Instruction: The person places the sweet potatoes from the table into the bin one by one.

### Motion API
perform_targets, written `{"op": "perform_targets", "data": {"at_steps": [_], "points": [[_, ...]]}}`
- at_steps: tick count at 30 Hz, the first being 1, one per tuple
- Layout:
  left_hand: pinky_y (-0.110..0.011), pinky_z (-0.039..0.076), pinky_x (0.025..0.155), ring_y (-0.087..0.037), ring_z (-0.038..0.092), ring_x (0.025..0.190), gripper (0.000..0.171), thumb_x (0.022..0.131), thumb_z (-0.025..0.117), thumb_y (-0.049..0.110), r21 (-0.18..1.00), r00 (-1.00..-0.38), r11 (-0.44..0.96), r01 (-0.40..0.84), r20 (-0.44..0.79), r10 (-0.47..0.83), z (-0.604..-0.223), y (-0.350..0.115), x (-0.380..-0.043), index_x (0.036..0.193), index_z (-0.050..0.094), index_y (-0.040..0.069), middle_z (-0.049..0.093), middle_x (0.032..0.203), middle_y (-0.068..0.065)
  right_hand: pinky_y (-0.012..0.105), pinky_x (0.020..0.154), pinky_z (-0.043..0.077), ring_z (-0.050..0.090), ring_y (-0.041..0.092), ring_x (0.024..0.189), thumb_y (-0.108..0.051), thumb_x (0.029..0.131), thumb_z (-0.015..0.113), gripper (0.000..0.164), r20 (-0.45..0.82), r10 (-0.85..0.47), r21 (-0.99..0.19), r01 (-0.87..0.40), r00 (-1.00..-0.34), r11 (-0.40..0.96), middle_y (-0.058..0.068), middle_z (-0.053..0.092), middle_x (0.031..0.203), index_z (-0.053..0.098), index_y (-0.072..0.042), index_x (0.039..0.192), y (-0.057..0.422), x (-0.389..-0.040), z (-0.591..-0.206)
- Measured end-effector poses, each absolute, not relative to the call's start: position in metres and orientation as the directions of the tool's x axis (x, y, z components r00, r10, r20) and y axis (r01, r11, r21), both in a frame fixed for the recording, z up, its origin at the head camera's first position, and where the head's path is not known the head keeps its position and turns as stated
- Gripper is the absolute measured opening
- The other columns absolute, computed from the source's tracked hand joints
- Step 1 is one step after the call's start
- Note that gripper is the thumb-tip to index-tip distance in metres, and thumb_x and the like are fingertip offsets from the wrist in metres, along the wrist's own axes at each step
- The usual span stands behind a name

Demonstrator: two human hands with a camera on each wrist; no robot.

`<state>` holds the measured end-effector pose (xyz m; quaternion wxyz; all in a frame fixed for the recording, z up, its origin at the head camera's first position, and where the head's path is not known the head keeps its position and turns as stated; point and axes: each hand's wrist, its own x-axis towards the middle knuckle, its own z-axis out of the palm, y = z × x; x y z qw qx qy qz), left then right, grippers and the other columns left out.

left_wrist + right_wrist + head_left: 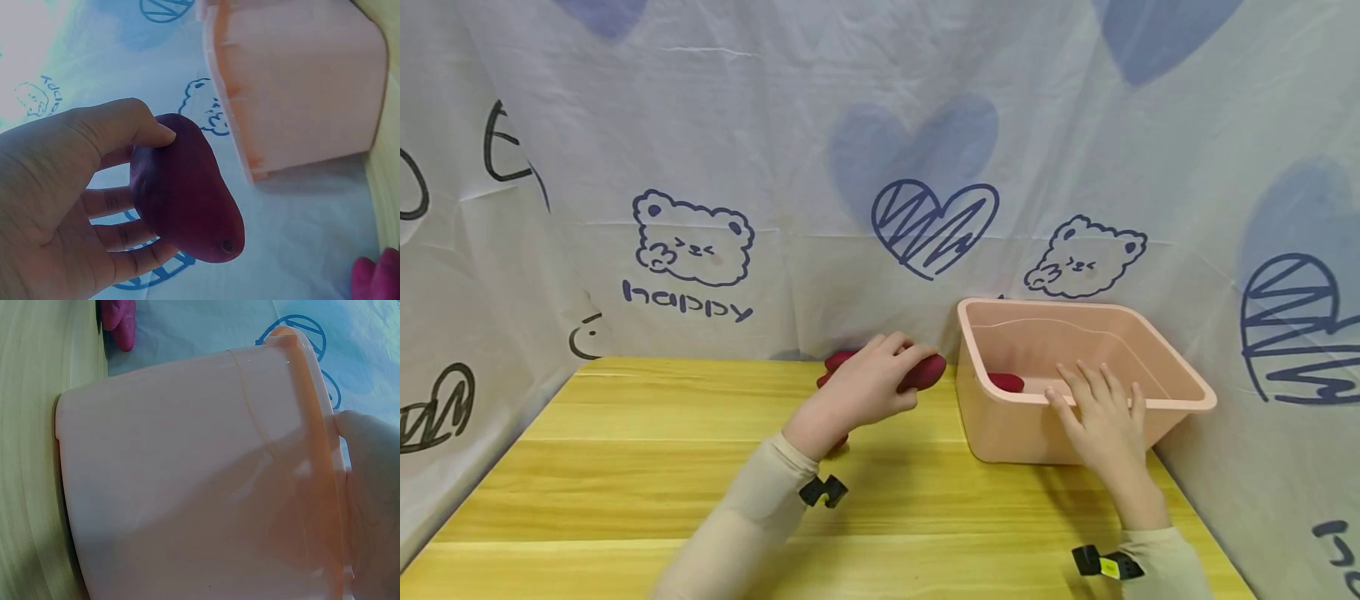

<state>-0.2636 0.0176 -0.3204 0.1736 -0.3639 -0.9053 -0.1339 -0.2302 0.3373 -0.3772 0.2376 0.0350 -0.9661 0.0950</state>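
Observation:
My left hand (868, 379) grips a dark red mango (187, 187) above the table, the thumb on one side and the fingers round the other. A small round stem mark shows at the mango's lower end in the left wrist view. The mango is left of a pink plastic bin (1022, 429), apart from it. My right hand (1105, 421) rests over the bin's near rim, fingers fairly straight and spread towards the inside. One dark red piece (1006, 382) is visible in the bin; the near wall hides part of it.
More dark red pieces (838, 360) lie at the table's back edge, partly hidden behind my left hand. The wooden table (647, 450) meets a printed cloth (790, 167) at the back and sides. The bin stands at the table's right rear.

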Motion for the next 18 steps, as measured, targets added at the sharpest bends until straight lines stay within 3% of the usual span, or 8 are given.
{"op": "perform_targets", "data": {"at_steps": [13,18], "points": [[-0.031,0.046,0.084,-0.016,0.048,0.097,0.049,0.081,0.058,0.027,0.181,-0.664,0.668,0.721,0.454,0.594,-0.295,0.050,-0.271,0.128,0.045,0.029,0.051,0.116,-0.001,0.060,0.104,-0.007,0.016,0.036,0.134,-0.052,0.092,0.031,0.054,0.465,-0.022,-0.166,-0.112,-0.885,0.980,0.013,0.034,0.140,0.036,-0.023,0.137,0.338,-0.231,-0.378],[-0.030,0.047,0.082,-0.017,0.049,0.095,0.046,0.081,0.058,0.028,0.165,-0.634,0.658,0.734,0.512,0.579,-0.291,0.061,-0.275,0.126,0.046,0.028,0.051,0.115,-0.002,0.060,0.105,-0.008,0.017,0.037,0.134,-0.052,0.092,0.032,0.054,0.466,-0.020,-0.172,-0.113,-0.884,0.979,0.013,0.034,0.140,0.036,-0.023,0.137,0.338,-0.231,-0.378]]}}
